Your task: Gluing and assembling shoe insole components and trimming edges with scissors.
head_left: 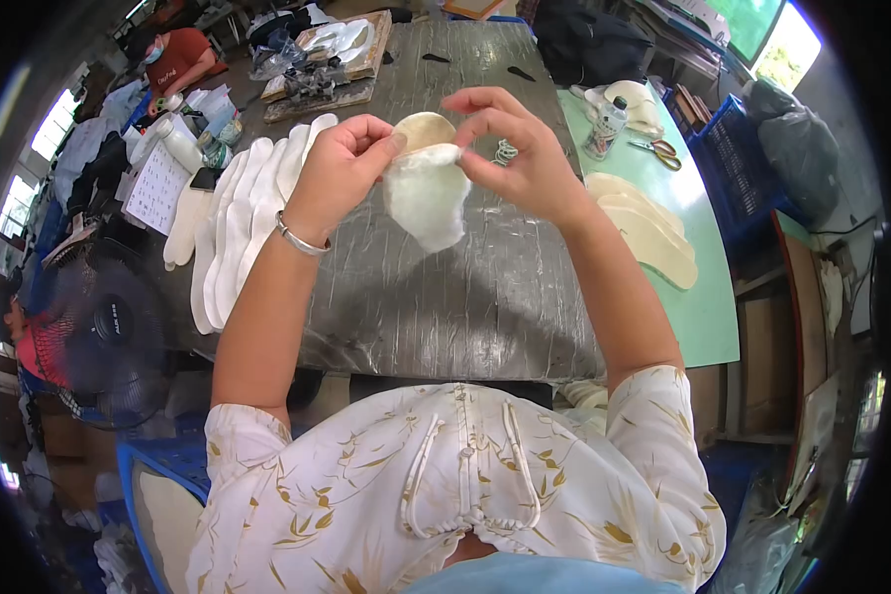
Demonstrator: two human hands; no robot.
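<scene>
Over the middle of the dark table I hold up a beige, round-ended insole piece (425, 129) with soft white fibre padding (428, 203) hanging below it. My left hand (345, 163) pinches its left edge between thumb and fingers. On the opposite edge, the thumb and a bent finger of my right hand (520, 153) close at the padding's upper corner; its index finger is raised away. Just beyond my right fingers lies a small tangle of pale thread (505, 151). To the left of my left hand, several white insoles (230, 233) lie in an overlapping row.
A green board (708, 317) on the right bears cream insoles (648, 228), orange-handled scissors (657, 152) and a bottle (605, 129). A fan (109, 322) stands at left. Far left, a person in red (183, 61) sits near cluttered supplies. Metal parts (312, 84) lie on a far board.
</scene>
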